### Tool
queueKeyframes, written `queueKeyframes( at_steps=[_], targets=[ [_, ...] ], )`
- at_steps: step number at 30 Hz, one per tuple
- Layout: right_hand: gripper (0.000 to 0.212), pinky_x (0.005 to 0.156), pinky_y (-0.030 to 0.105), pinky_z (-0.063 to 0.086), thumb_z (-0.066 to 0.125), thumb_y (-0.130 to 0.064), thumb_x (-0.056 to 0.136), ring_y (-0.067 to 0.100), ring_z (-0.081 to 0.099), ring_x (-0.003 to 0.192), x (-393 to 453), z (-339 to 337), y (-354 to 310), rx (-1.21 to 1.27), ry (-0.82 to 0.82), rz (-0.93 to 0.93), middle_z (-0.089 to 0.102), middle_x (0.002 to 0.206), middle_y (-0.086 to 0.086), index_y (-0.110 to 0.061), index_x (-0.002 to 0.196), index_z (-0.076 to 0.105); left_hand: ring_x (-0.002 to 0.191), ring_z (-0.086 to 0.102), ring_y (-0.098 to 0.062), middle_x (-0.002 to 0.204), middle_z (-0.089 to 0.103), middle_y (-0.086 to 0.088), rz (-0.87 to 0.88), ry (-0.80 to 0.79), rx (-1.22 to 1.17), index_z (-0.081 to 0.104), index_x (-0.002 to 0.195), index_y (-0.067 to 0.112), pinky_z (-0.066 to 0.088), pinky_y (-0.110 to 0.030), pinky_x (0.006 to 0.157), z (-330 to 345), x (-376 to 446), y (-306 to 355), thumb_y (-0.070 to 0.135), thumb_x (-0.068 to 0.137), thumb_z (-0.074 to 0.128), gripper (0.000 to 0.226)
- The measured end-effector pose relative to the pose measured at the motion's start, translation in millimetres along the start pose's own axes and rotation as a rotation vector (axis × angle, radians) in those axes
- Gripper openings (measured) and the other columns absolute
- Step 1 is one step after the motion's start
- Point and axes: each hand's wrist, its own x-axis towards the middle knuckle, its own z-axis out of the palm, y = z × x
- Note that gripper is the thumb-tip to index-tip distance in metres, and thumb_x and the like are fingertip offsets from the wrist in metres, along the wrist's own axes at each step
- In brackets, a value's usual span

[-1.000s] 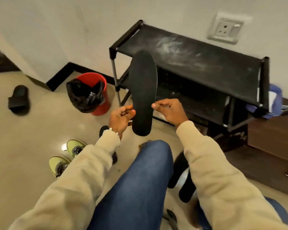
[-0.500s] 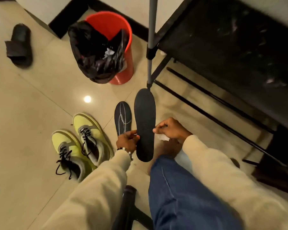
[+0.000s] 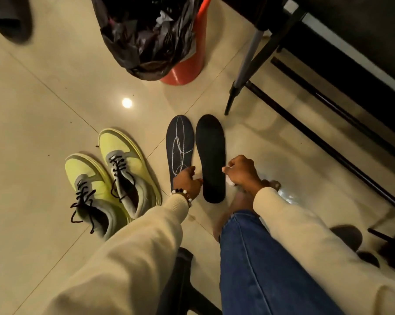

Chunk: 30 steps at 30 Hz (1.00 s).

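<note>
Laying black insole (image 3: 211, 155) just beside chalk-marked insole (image 3: 180, 144), left hand (image 3: 187, 181) loose-fingered at its edge, right hand (image 3: 242, 171) curled, grip unclear; could knock it askew on withdrawing

The left hand (image 3: 187, 183) hides the heel end of the marked insole (image 3: 179, 142).

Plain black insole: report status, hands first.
Left hand and right hand at its edges, grip unclear. Plain black insole flat on floor beside marked insole. Yellow shoes left, clear of it.
</note>
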Motion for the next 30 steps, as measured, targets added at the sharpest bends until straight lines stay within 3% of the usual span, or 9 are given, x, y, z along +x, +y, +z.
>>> queueKeyframes(
  at_steps=[2, 4, 10, 16, 19, 21, 25, 27, 30],
  targets=[
    [0.035, 0.087, 0.03, 0.046, 0.064, -0.025, 0.089, 0.03, 0.06, 0.107, -3.0, 3.8, -5.4, -0.019, 0.032, -0.069, 0.064, 0.117, 0.015, -0.002, 0.115, 0.063, 0.119, 0.053, -0.032, 0.127, 0.057, -0.012, 0.044, 0.154, 0.093, 0.057, 0.13, 0.01, 0.042, -0.037, 0.1, -12.1, 0.5, -5.3, 0.012, 0.093, 0.055, 0.037],
    [0.042, 0.09, 0.028, 0.043, 0.065, -0.024, 0.089, 0.026, 0.058, 0.112, -6.8, 8.8, -15.5, 0.076, -0.079, -0.132, 0.063, 0.119, 0.011, -0.008, 0.127, 0.057, 0.122, 0.049, -0.034, 0.132, 0.05, -0.016, -0.012, 0.247, 0.108, 0.051, 0.135, 0.008, 0.04, -0.038, 0.102, -25.5, 4.7, -12.4, 0.013, 0.092, 0.056, 0.043],
    [0.058, 0.096, 0.027, 0.038, 0.064, -0.016, 0.089, 0.023, 0.048, 0.126, -16.9, 45.9, -34.9, 0.111, -0.543, -0.169, 0.049, 0.139, 0.007, -0.012, 0.142, 0.039, 0.13, 0.043, -0.035, 0.142, 0.044, -0.02, -0.098, 0.157, -0.009, 0.035, 0.143, 0.002, 0.036, -0.04, 0.108, -34.6, 22.0, -28.9, 0.0, 0.092, 0.043, 0.052],
    [0.071, 0.105, 0.034, 0.039, 0.06, 0.001, 0.088, 0.024, 0.039, 0.134, -21.7, 54.2, -27.2, 0.318, -0.727, -0.065, 0.035, 0.15, 0.009, -0.012, 0.148, 0.024, 0.124, 0.05, -0.035, 0.139, 0.048, -0.015, -0.195, 0.162, -0.257, 0.042, 0.141, 0.011, 0.043, -0.043, 0.105, -26.6, 26.8, -36.5, 0.016, 0.096, 0.048, 0.045],
    [0.075, 0.111, 0.039, 0.034, 0.06, 0.006, 0.086, 0.024, 0.032, 0.139, -22.6, 44.2, -26.6, 0.49, -0.712, -0.006, 0.028, 0.153, 0.01, -0.006, 0.149, 0.021, 0.111, 0.059, -0.031, 0.124, 0.062, -0.014, -0.182, 0.177, -0.29, 0.06, 0.125, 0.009, 0.048, -0.043, 0.098, -31.9, 27.9, -39.0, 0.019, 0.098, 0.048, 0.031],
    [0.068, 0.109, 0.039, 0.037, 0.06, 0.006, 0.086, 0.025, 0.041, 0.133, -27.7, 32.0, -29.9, 0.526, -0.663, -0.018, 0.037, 0.149, 0.012, -0.003, 0.146, 0.029, 0.103, 0.063, -0.028, 0.111, 0.068, -0.012, -0.165, 0.21, -0.373, 0.066, 0.114, 0.007, 0.051, -0.04, 0.095, -41.4, 18.3, -31.4, 0.013, 0.097, 0.048, 0.026],
    [0.045, 0.099, 0.044, 0.047, 0.067, 0.001, 0.083, 0.028, 0.061, 0.112, -50.6, -10.8, -50.7, 0.599, -0.498, -0.077, 0.061, 0.124, 0.018, -0.002, 0.125, 0.054, 0.081, 0.061, -0.019, 0.091, 0.068, -0.005, -0.166, 0.169, -0.743, 0.066, 0.104, 0.011, 0.051, -0.031, 0.07, -68.3, -19.1, -8.4, 0.008, 0.097, 0.049, 0.019],
    [0.034, 0.096, 0.045, 0.049, 0.067, 0.002, 0.081, 0.029, 0.066, 0.102, -72.4, -40.6, -65.5, 0.595, -0.44, -0.148, 0.068, 0.108, 0.018, -0.001, 0.115, 0.061, 0.082, 0.061, -0.017, 0.089, 0.068, -0.001, -0.136, 0.11, -0.846, 0.065, 0.095, 0.016, 0.05, -0.031, 0.068, -82.9, -47.1, 2.4, 0.01, 0.097, 0.05, 0.016],
    [0.03, 0.078, 0.03, 0.054, 0.067, 0.004, 0.081, 0.015, 0.065, 0.077, -115.2, -85.6, -92.4, 0.539, -0.393, -0.269, 0.068, 0.088, 0.011, 0.005, 0.111, 0.062, 0.08, 0.06, -0.018, 0.085, 0.067, -0.002, -0.004, 0.057, -0.979, 0.065, 0.087, 0.016, 0.052, -0.033, 0.068, -104.0, -94.6, 23.9, 0.006, 0.094, 0.053, 0.017]
  ],
)
